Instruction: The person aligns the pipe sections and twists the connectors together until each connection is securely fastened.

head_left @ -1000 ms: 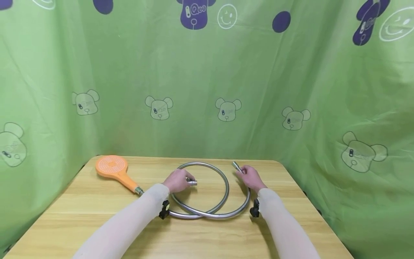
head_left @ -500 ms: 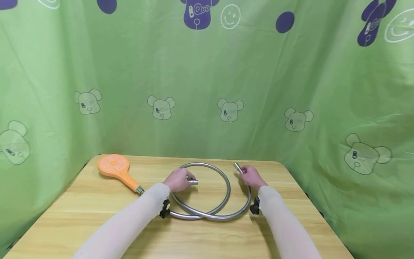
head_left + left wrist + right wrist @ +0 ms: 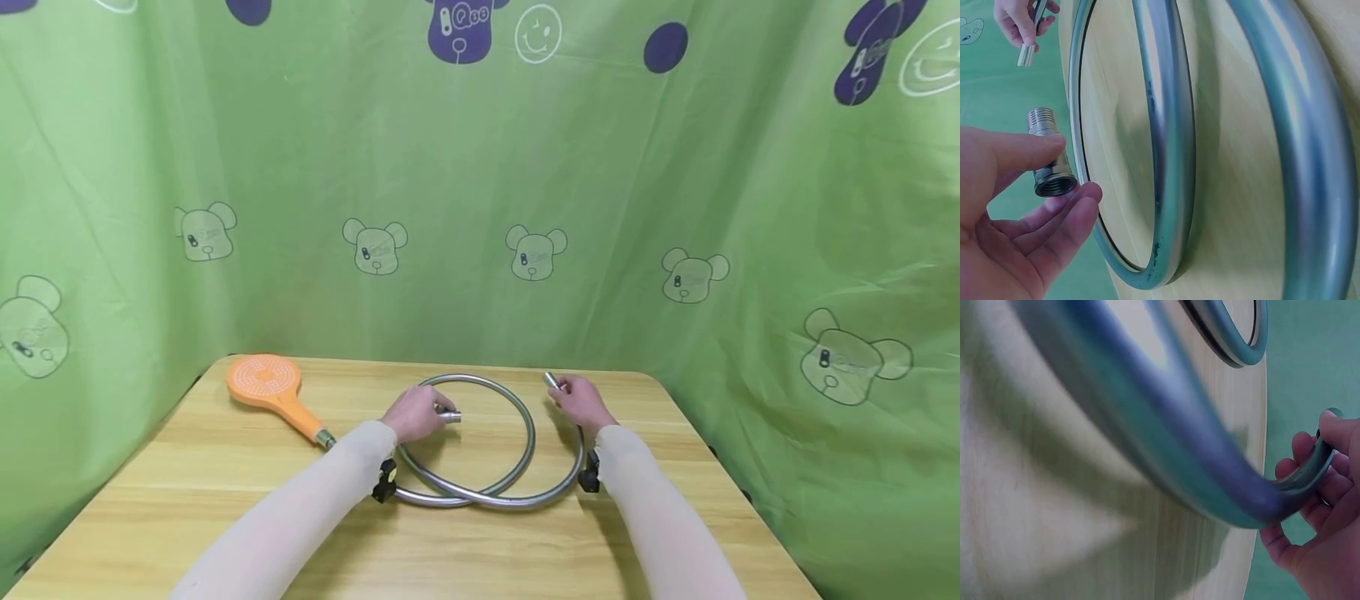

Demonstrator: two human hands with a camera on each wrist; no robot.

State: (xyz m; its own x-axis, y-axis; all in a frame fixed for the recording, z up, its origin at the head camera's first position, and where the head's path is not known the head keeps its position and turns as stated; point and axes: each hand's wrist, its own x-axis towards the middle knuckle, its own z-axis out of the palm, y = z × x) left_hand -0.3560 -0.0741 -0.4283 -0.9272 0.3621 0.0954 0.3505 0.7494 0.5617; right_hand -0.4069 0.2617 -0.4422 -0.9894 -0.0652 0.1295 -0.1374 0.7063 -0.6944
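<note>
My left hand (image 3: 415,414) pinches a short metal threaded fitting (image 3: 1042,122) between thumb and fingers, above the table. In the left wrist view, outside threads show at its far end and an open threaded mouth faces the camera. My right hand (image 3: 587,405) grips a silver shower hose (image 3: 519,502) close to its free end (image 3: 550,379), which sticks out past the fingers. The hose loops across the table between the hands. Its other end runs under my left forearm towards an orange shower head (image 3: 264,380), lying at the far left with its nozzle face up.
The wooden table (image 3: 225,521) has its far edge just beyond the hose loop. Green printed curtains (image 3: 450,183) hang behind it and along both sides. A small black wrist camera (image 3: 385,481) is strapped under the left wrist, another (image 3: 589,473) under the right.
Less of the hose's free end shows past my right fingers than before. The fitting stays in my left hand, nearly still. The whole head view has shifted slightly.
</note>
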